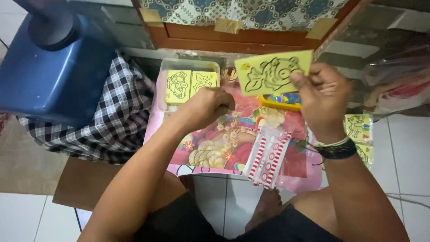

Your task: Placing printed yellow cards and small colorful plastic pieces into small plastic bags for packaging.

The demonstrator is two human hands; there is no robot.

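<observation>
My right hand (323, 96) holds up a yellow card with a black line drawing (273, 71) above a small pink table (215, 168) with a flowery top. My left hand (207, 106) is closed in a loose fist over the table's left part, next to a clear tray (166, 67) that holds two more yellow drawing cards (190, 85). I cannot see anything inside the left fist. A black and white bracelet sits on my right wrist.
A red-and-white striped packet (267, 161) lies at the table's front. A yellow tray with coloured pieces (281, 101) sits behind the held card. More yellow cards in plastic (360, 134) lie at the right. A checked cloth (114, 112) and a blue container (53, 67) stand left.
</observation>
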